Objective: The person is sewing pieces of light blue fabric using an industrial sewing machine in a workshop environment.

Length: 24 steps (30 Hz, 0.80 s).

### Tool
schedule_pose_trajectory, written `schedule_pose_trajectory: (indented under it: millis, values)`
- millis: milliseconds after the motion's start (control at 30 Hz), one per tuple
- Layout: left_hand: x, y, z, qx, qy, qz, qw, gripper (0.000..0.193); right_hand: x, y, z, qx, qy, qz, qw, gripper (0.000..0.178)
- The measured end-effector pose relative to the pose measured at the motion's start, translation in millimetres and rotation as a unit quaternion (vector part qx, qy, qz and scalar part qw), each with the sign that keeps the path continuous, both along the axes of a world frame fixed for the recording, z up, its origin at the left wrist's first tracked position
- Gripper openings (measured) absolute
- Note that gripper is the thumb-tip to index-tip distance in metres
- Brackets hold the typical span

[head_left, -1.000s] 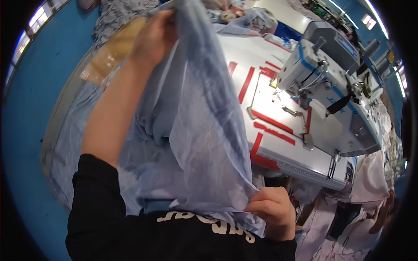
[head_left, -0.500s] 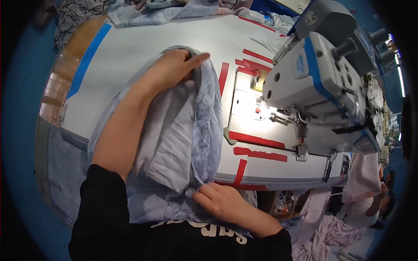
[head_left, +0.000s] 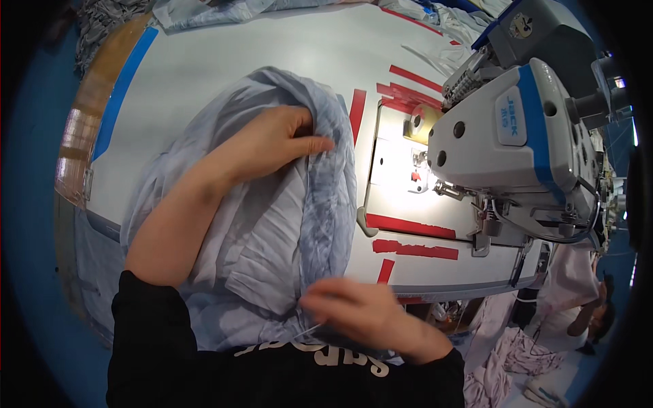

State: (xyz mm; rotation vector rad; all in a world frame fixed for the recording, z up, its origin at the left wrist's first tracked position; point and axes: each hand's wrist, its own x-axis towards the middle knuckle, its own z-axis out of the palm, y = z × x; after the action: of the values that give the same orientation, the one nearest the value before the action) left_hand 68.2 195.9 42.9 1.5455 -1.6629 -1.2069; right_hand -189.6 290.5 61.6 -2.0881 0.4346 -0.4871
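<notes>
A large piece of pale blue-grey cloth (head_left: 265,245), with a mottled darker blue band (head_left: 330,183) along its right side, lies in loops and folds on the white table and hangs over its front edge. My left hand (head_left: 289,136) reaches inside the looped cloth. Its thumb lies on the band and its fingers curl behind, closed on the fabric. Over the lower end of the band is my right hand (head_left: 360,309), its fingers blurred by motion; whether they grip the cloth is unclear. A thin pale strand (head_left: 306,333) runs below those fingers.
To the right stands a white and blue sewing machine (head_left: 503,129), its lamp lighting the needle plate (head_left: 394,170). Red tape strips (head_left: 415,249) mark the white table (head_left: 190,64). More cloth (head_left: 224,12) lies at the back. Another person (head_left: 581,319) is at the far right.
My left hand has slid down along the band toward me, and its thumb now presses on the cloth. My right hand has risen slightly and blurred. The view has shifted a little.
</notes>
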Motion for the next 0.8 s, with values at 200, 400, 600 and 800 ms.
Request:
schedule_pose_trajectory:
  millis: [200,400,600,800]
  values:
    - [-5.8,6.7,45.1,0.008,-0.164,0.086,0.983,0.054,-1.7,-41.2,4.9,-0.054,0.094,-0.206,0.972,0.026]
    - [-5.6,17.2,26.0,-0.058,-0.264,-0.088,0.959,0.043,4.1,-38.4,-2.8,0.043,0.152,-0.284,0.946,0.029]
    - [-2.9,-1.0,16.1,-0.005,0.041,-0.016,0.999,0.037,6.7,-39.4,-20.6,-0.035,0.097,-0.273,0.956,0.026]
    - [6.2,-12.1,-5.6,0.079,0.271,0.123,0.951,0.034,9.3,-34.9,-3.8,-0.085,-0.012,-0.261,0.961,0.023]
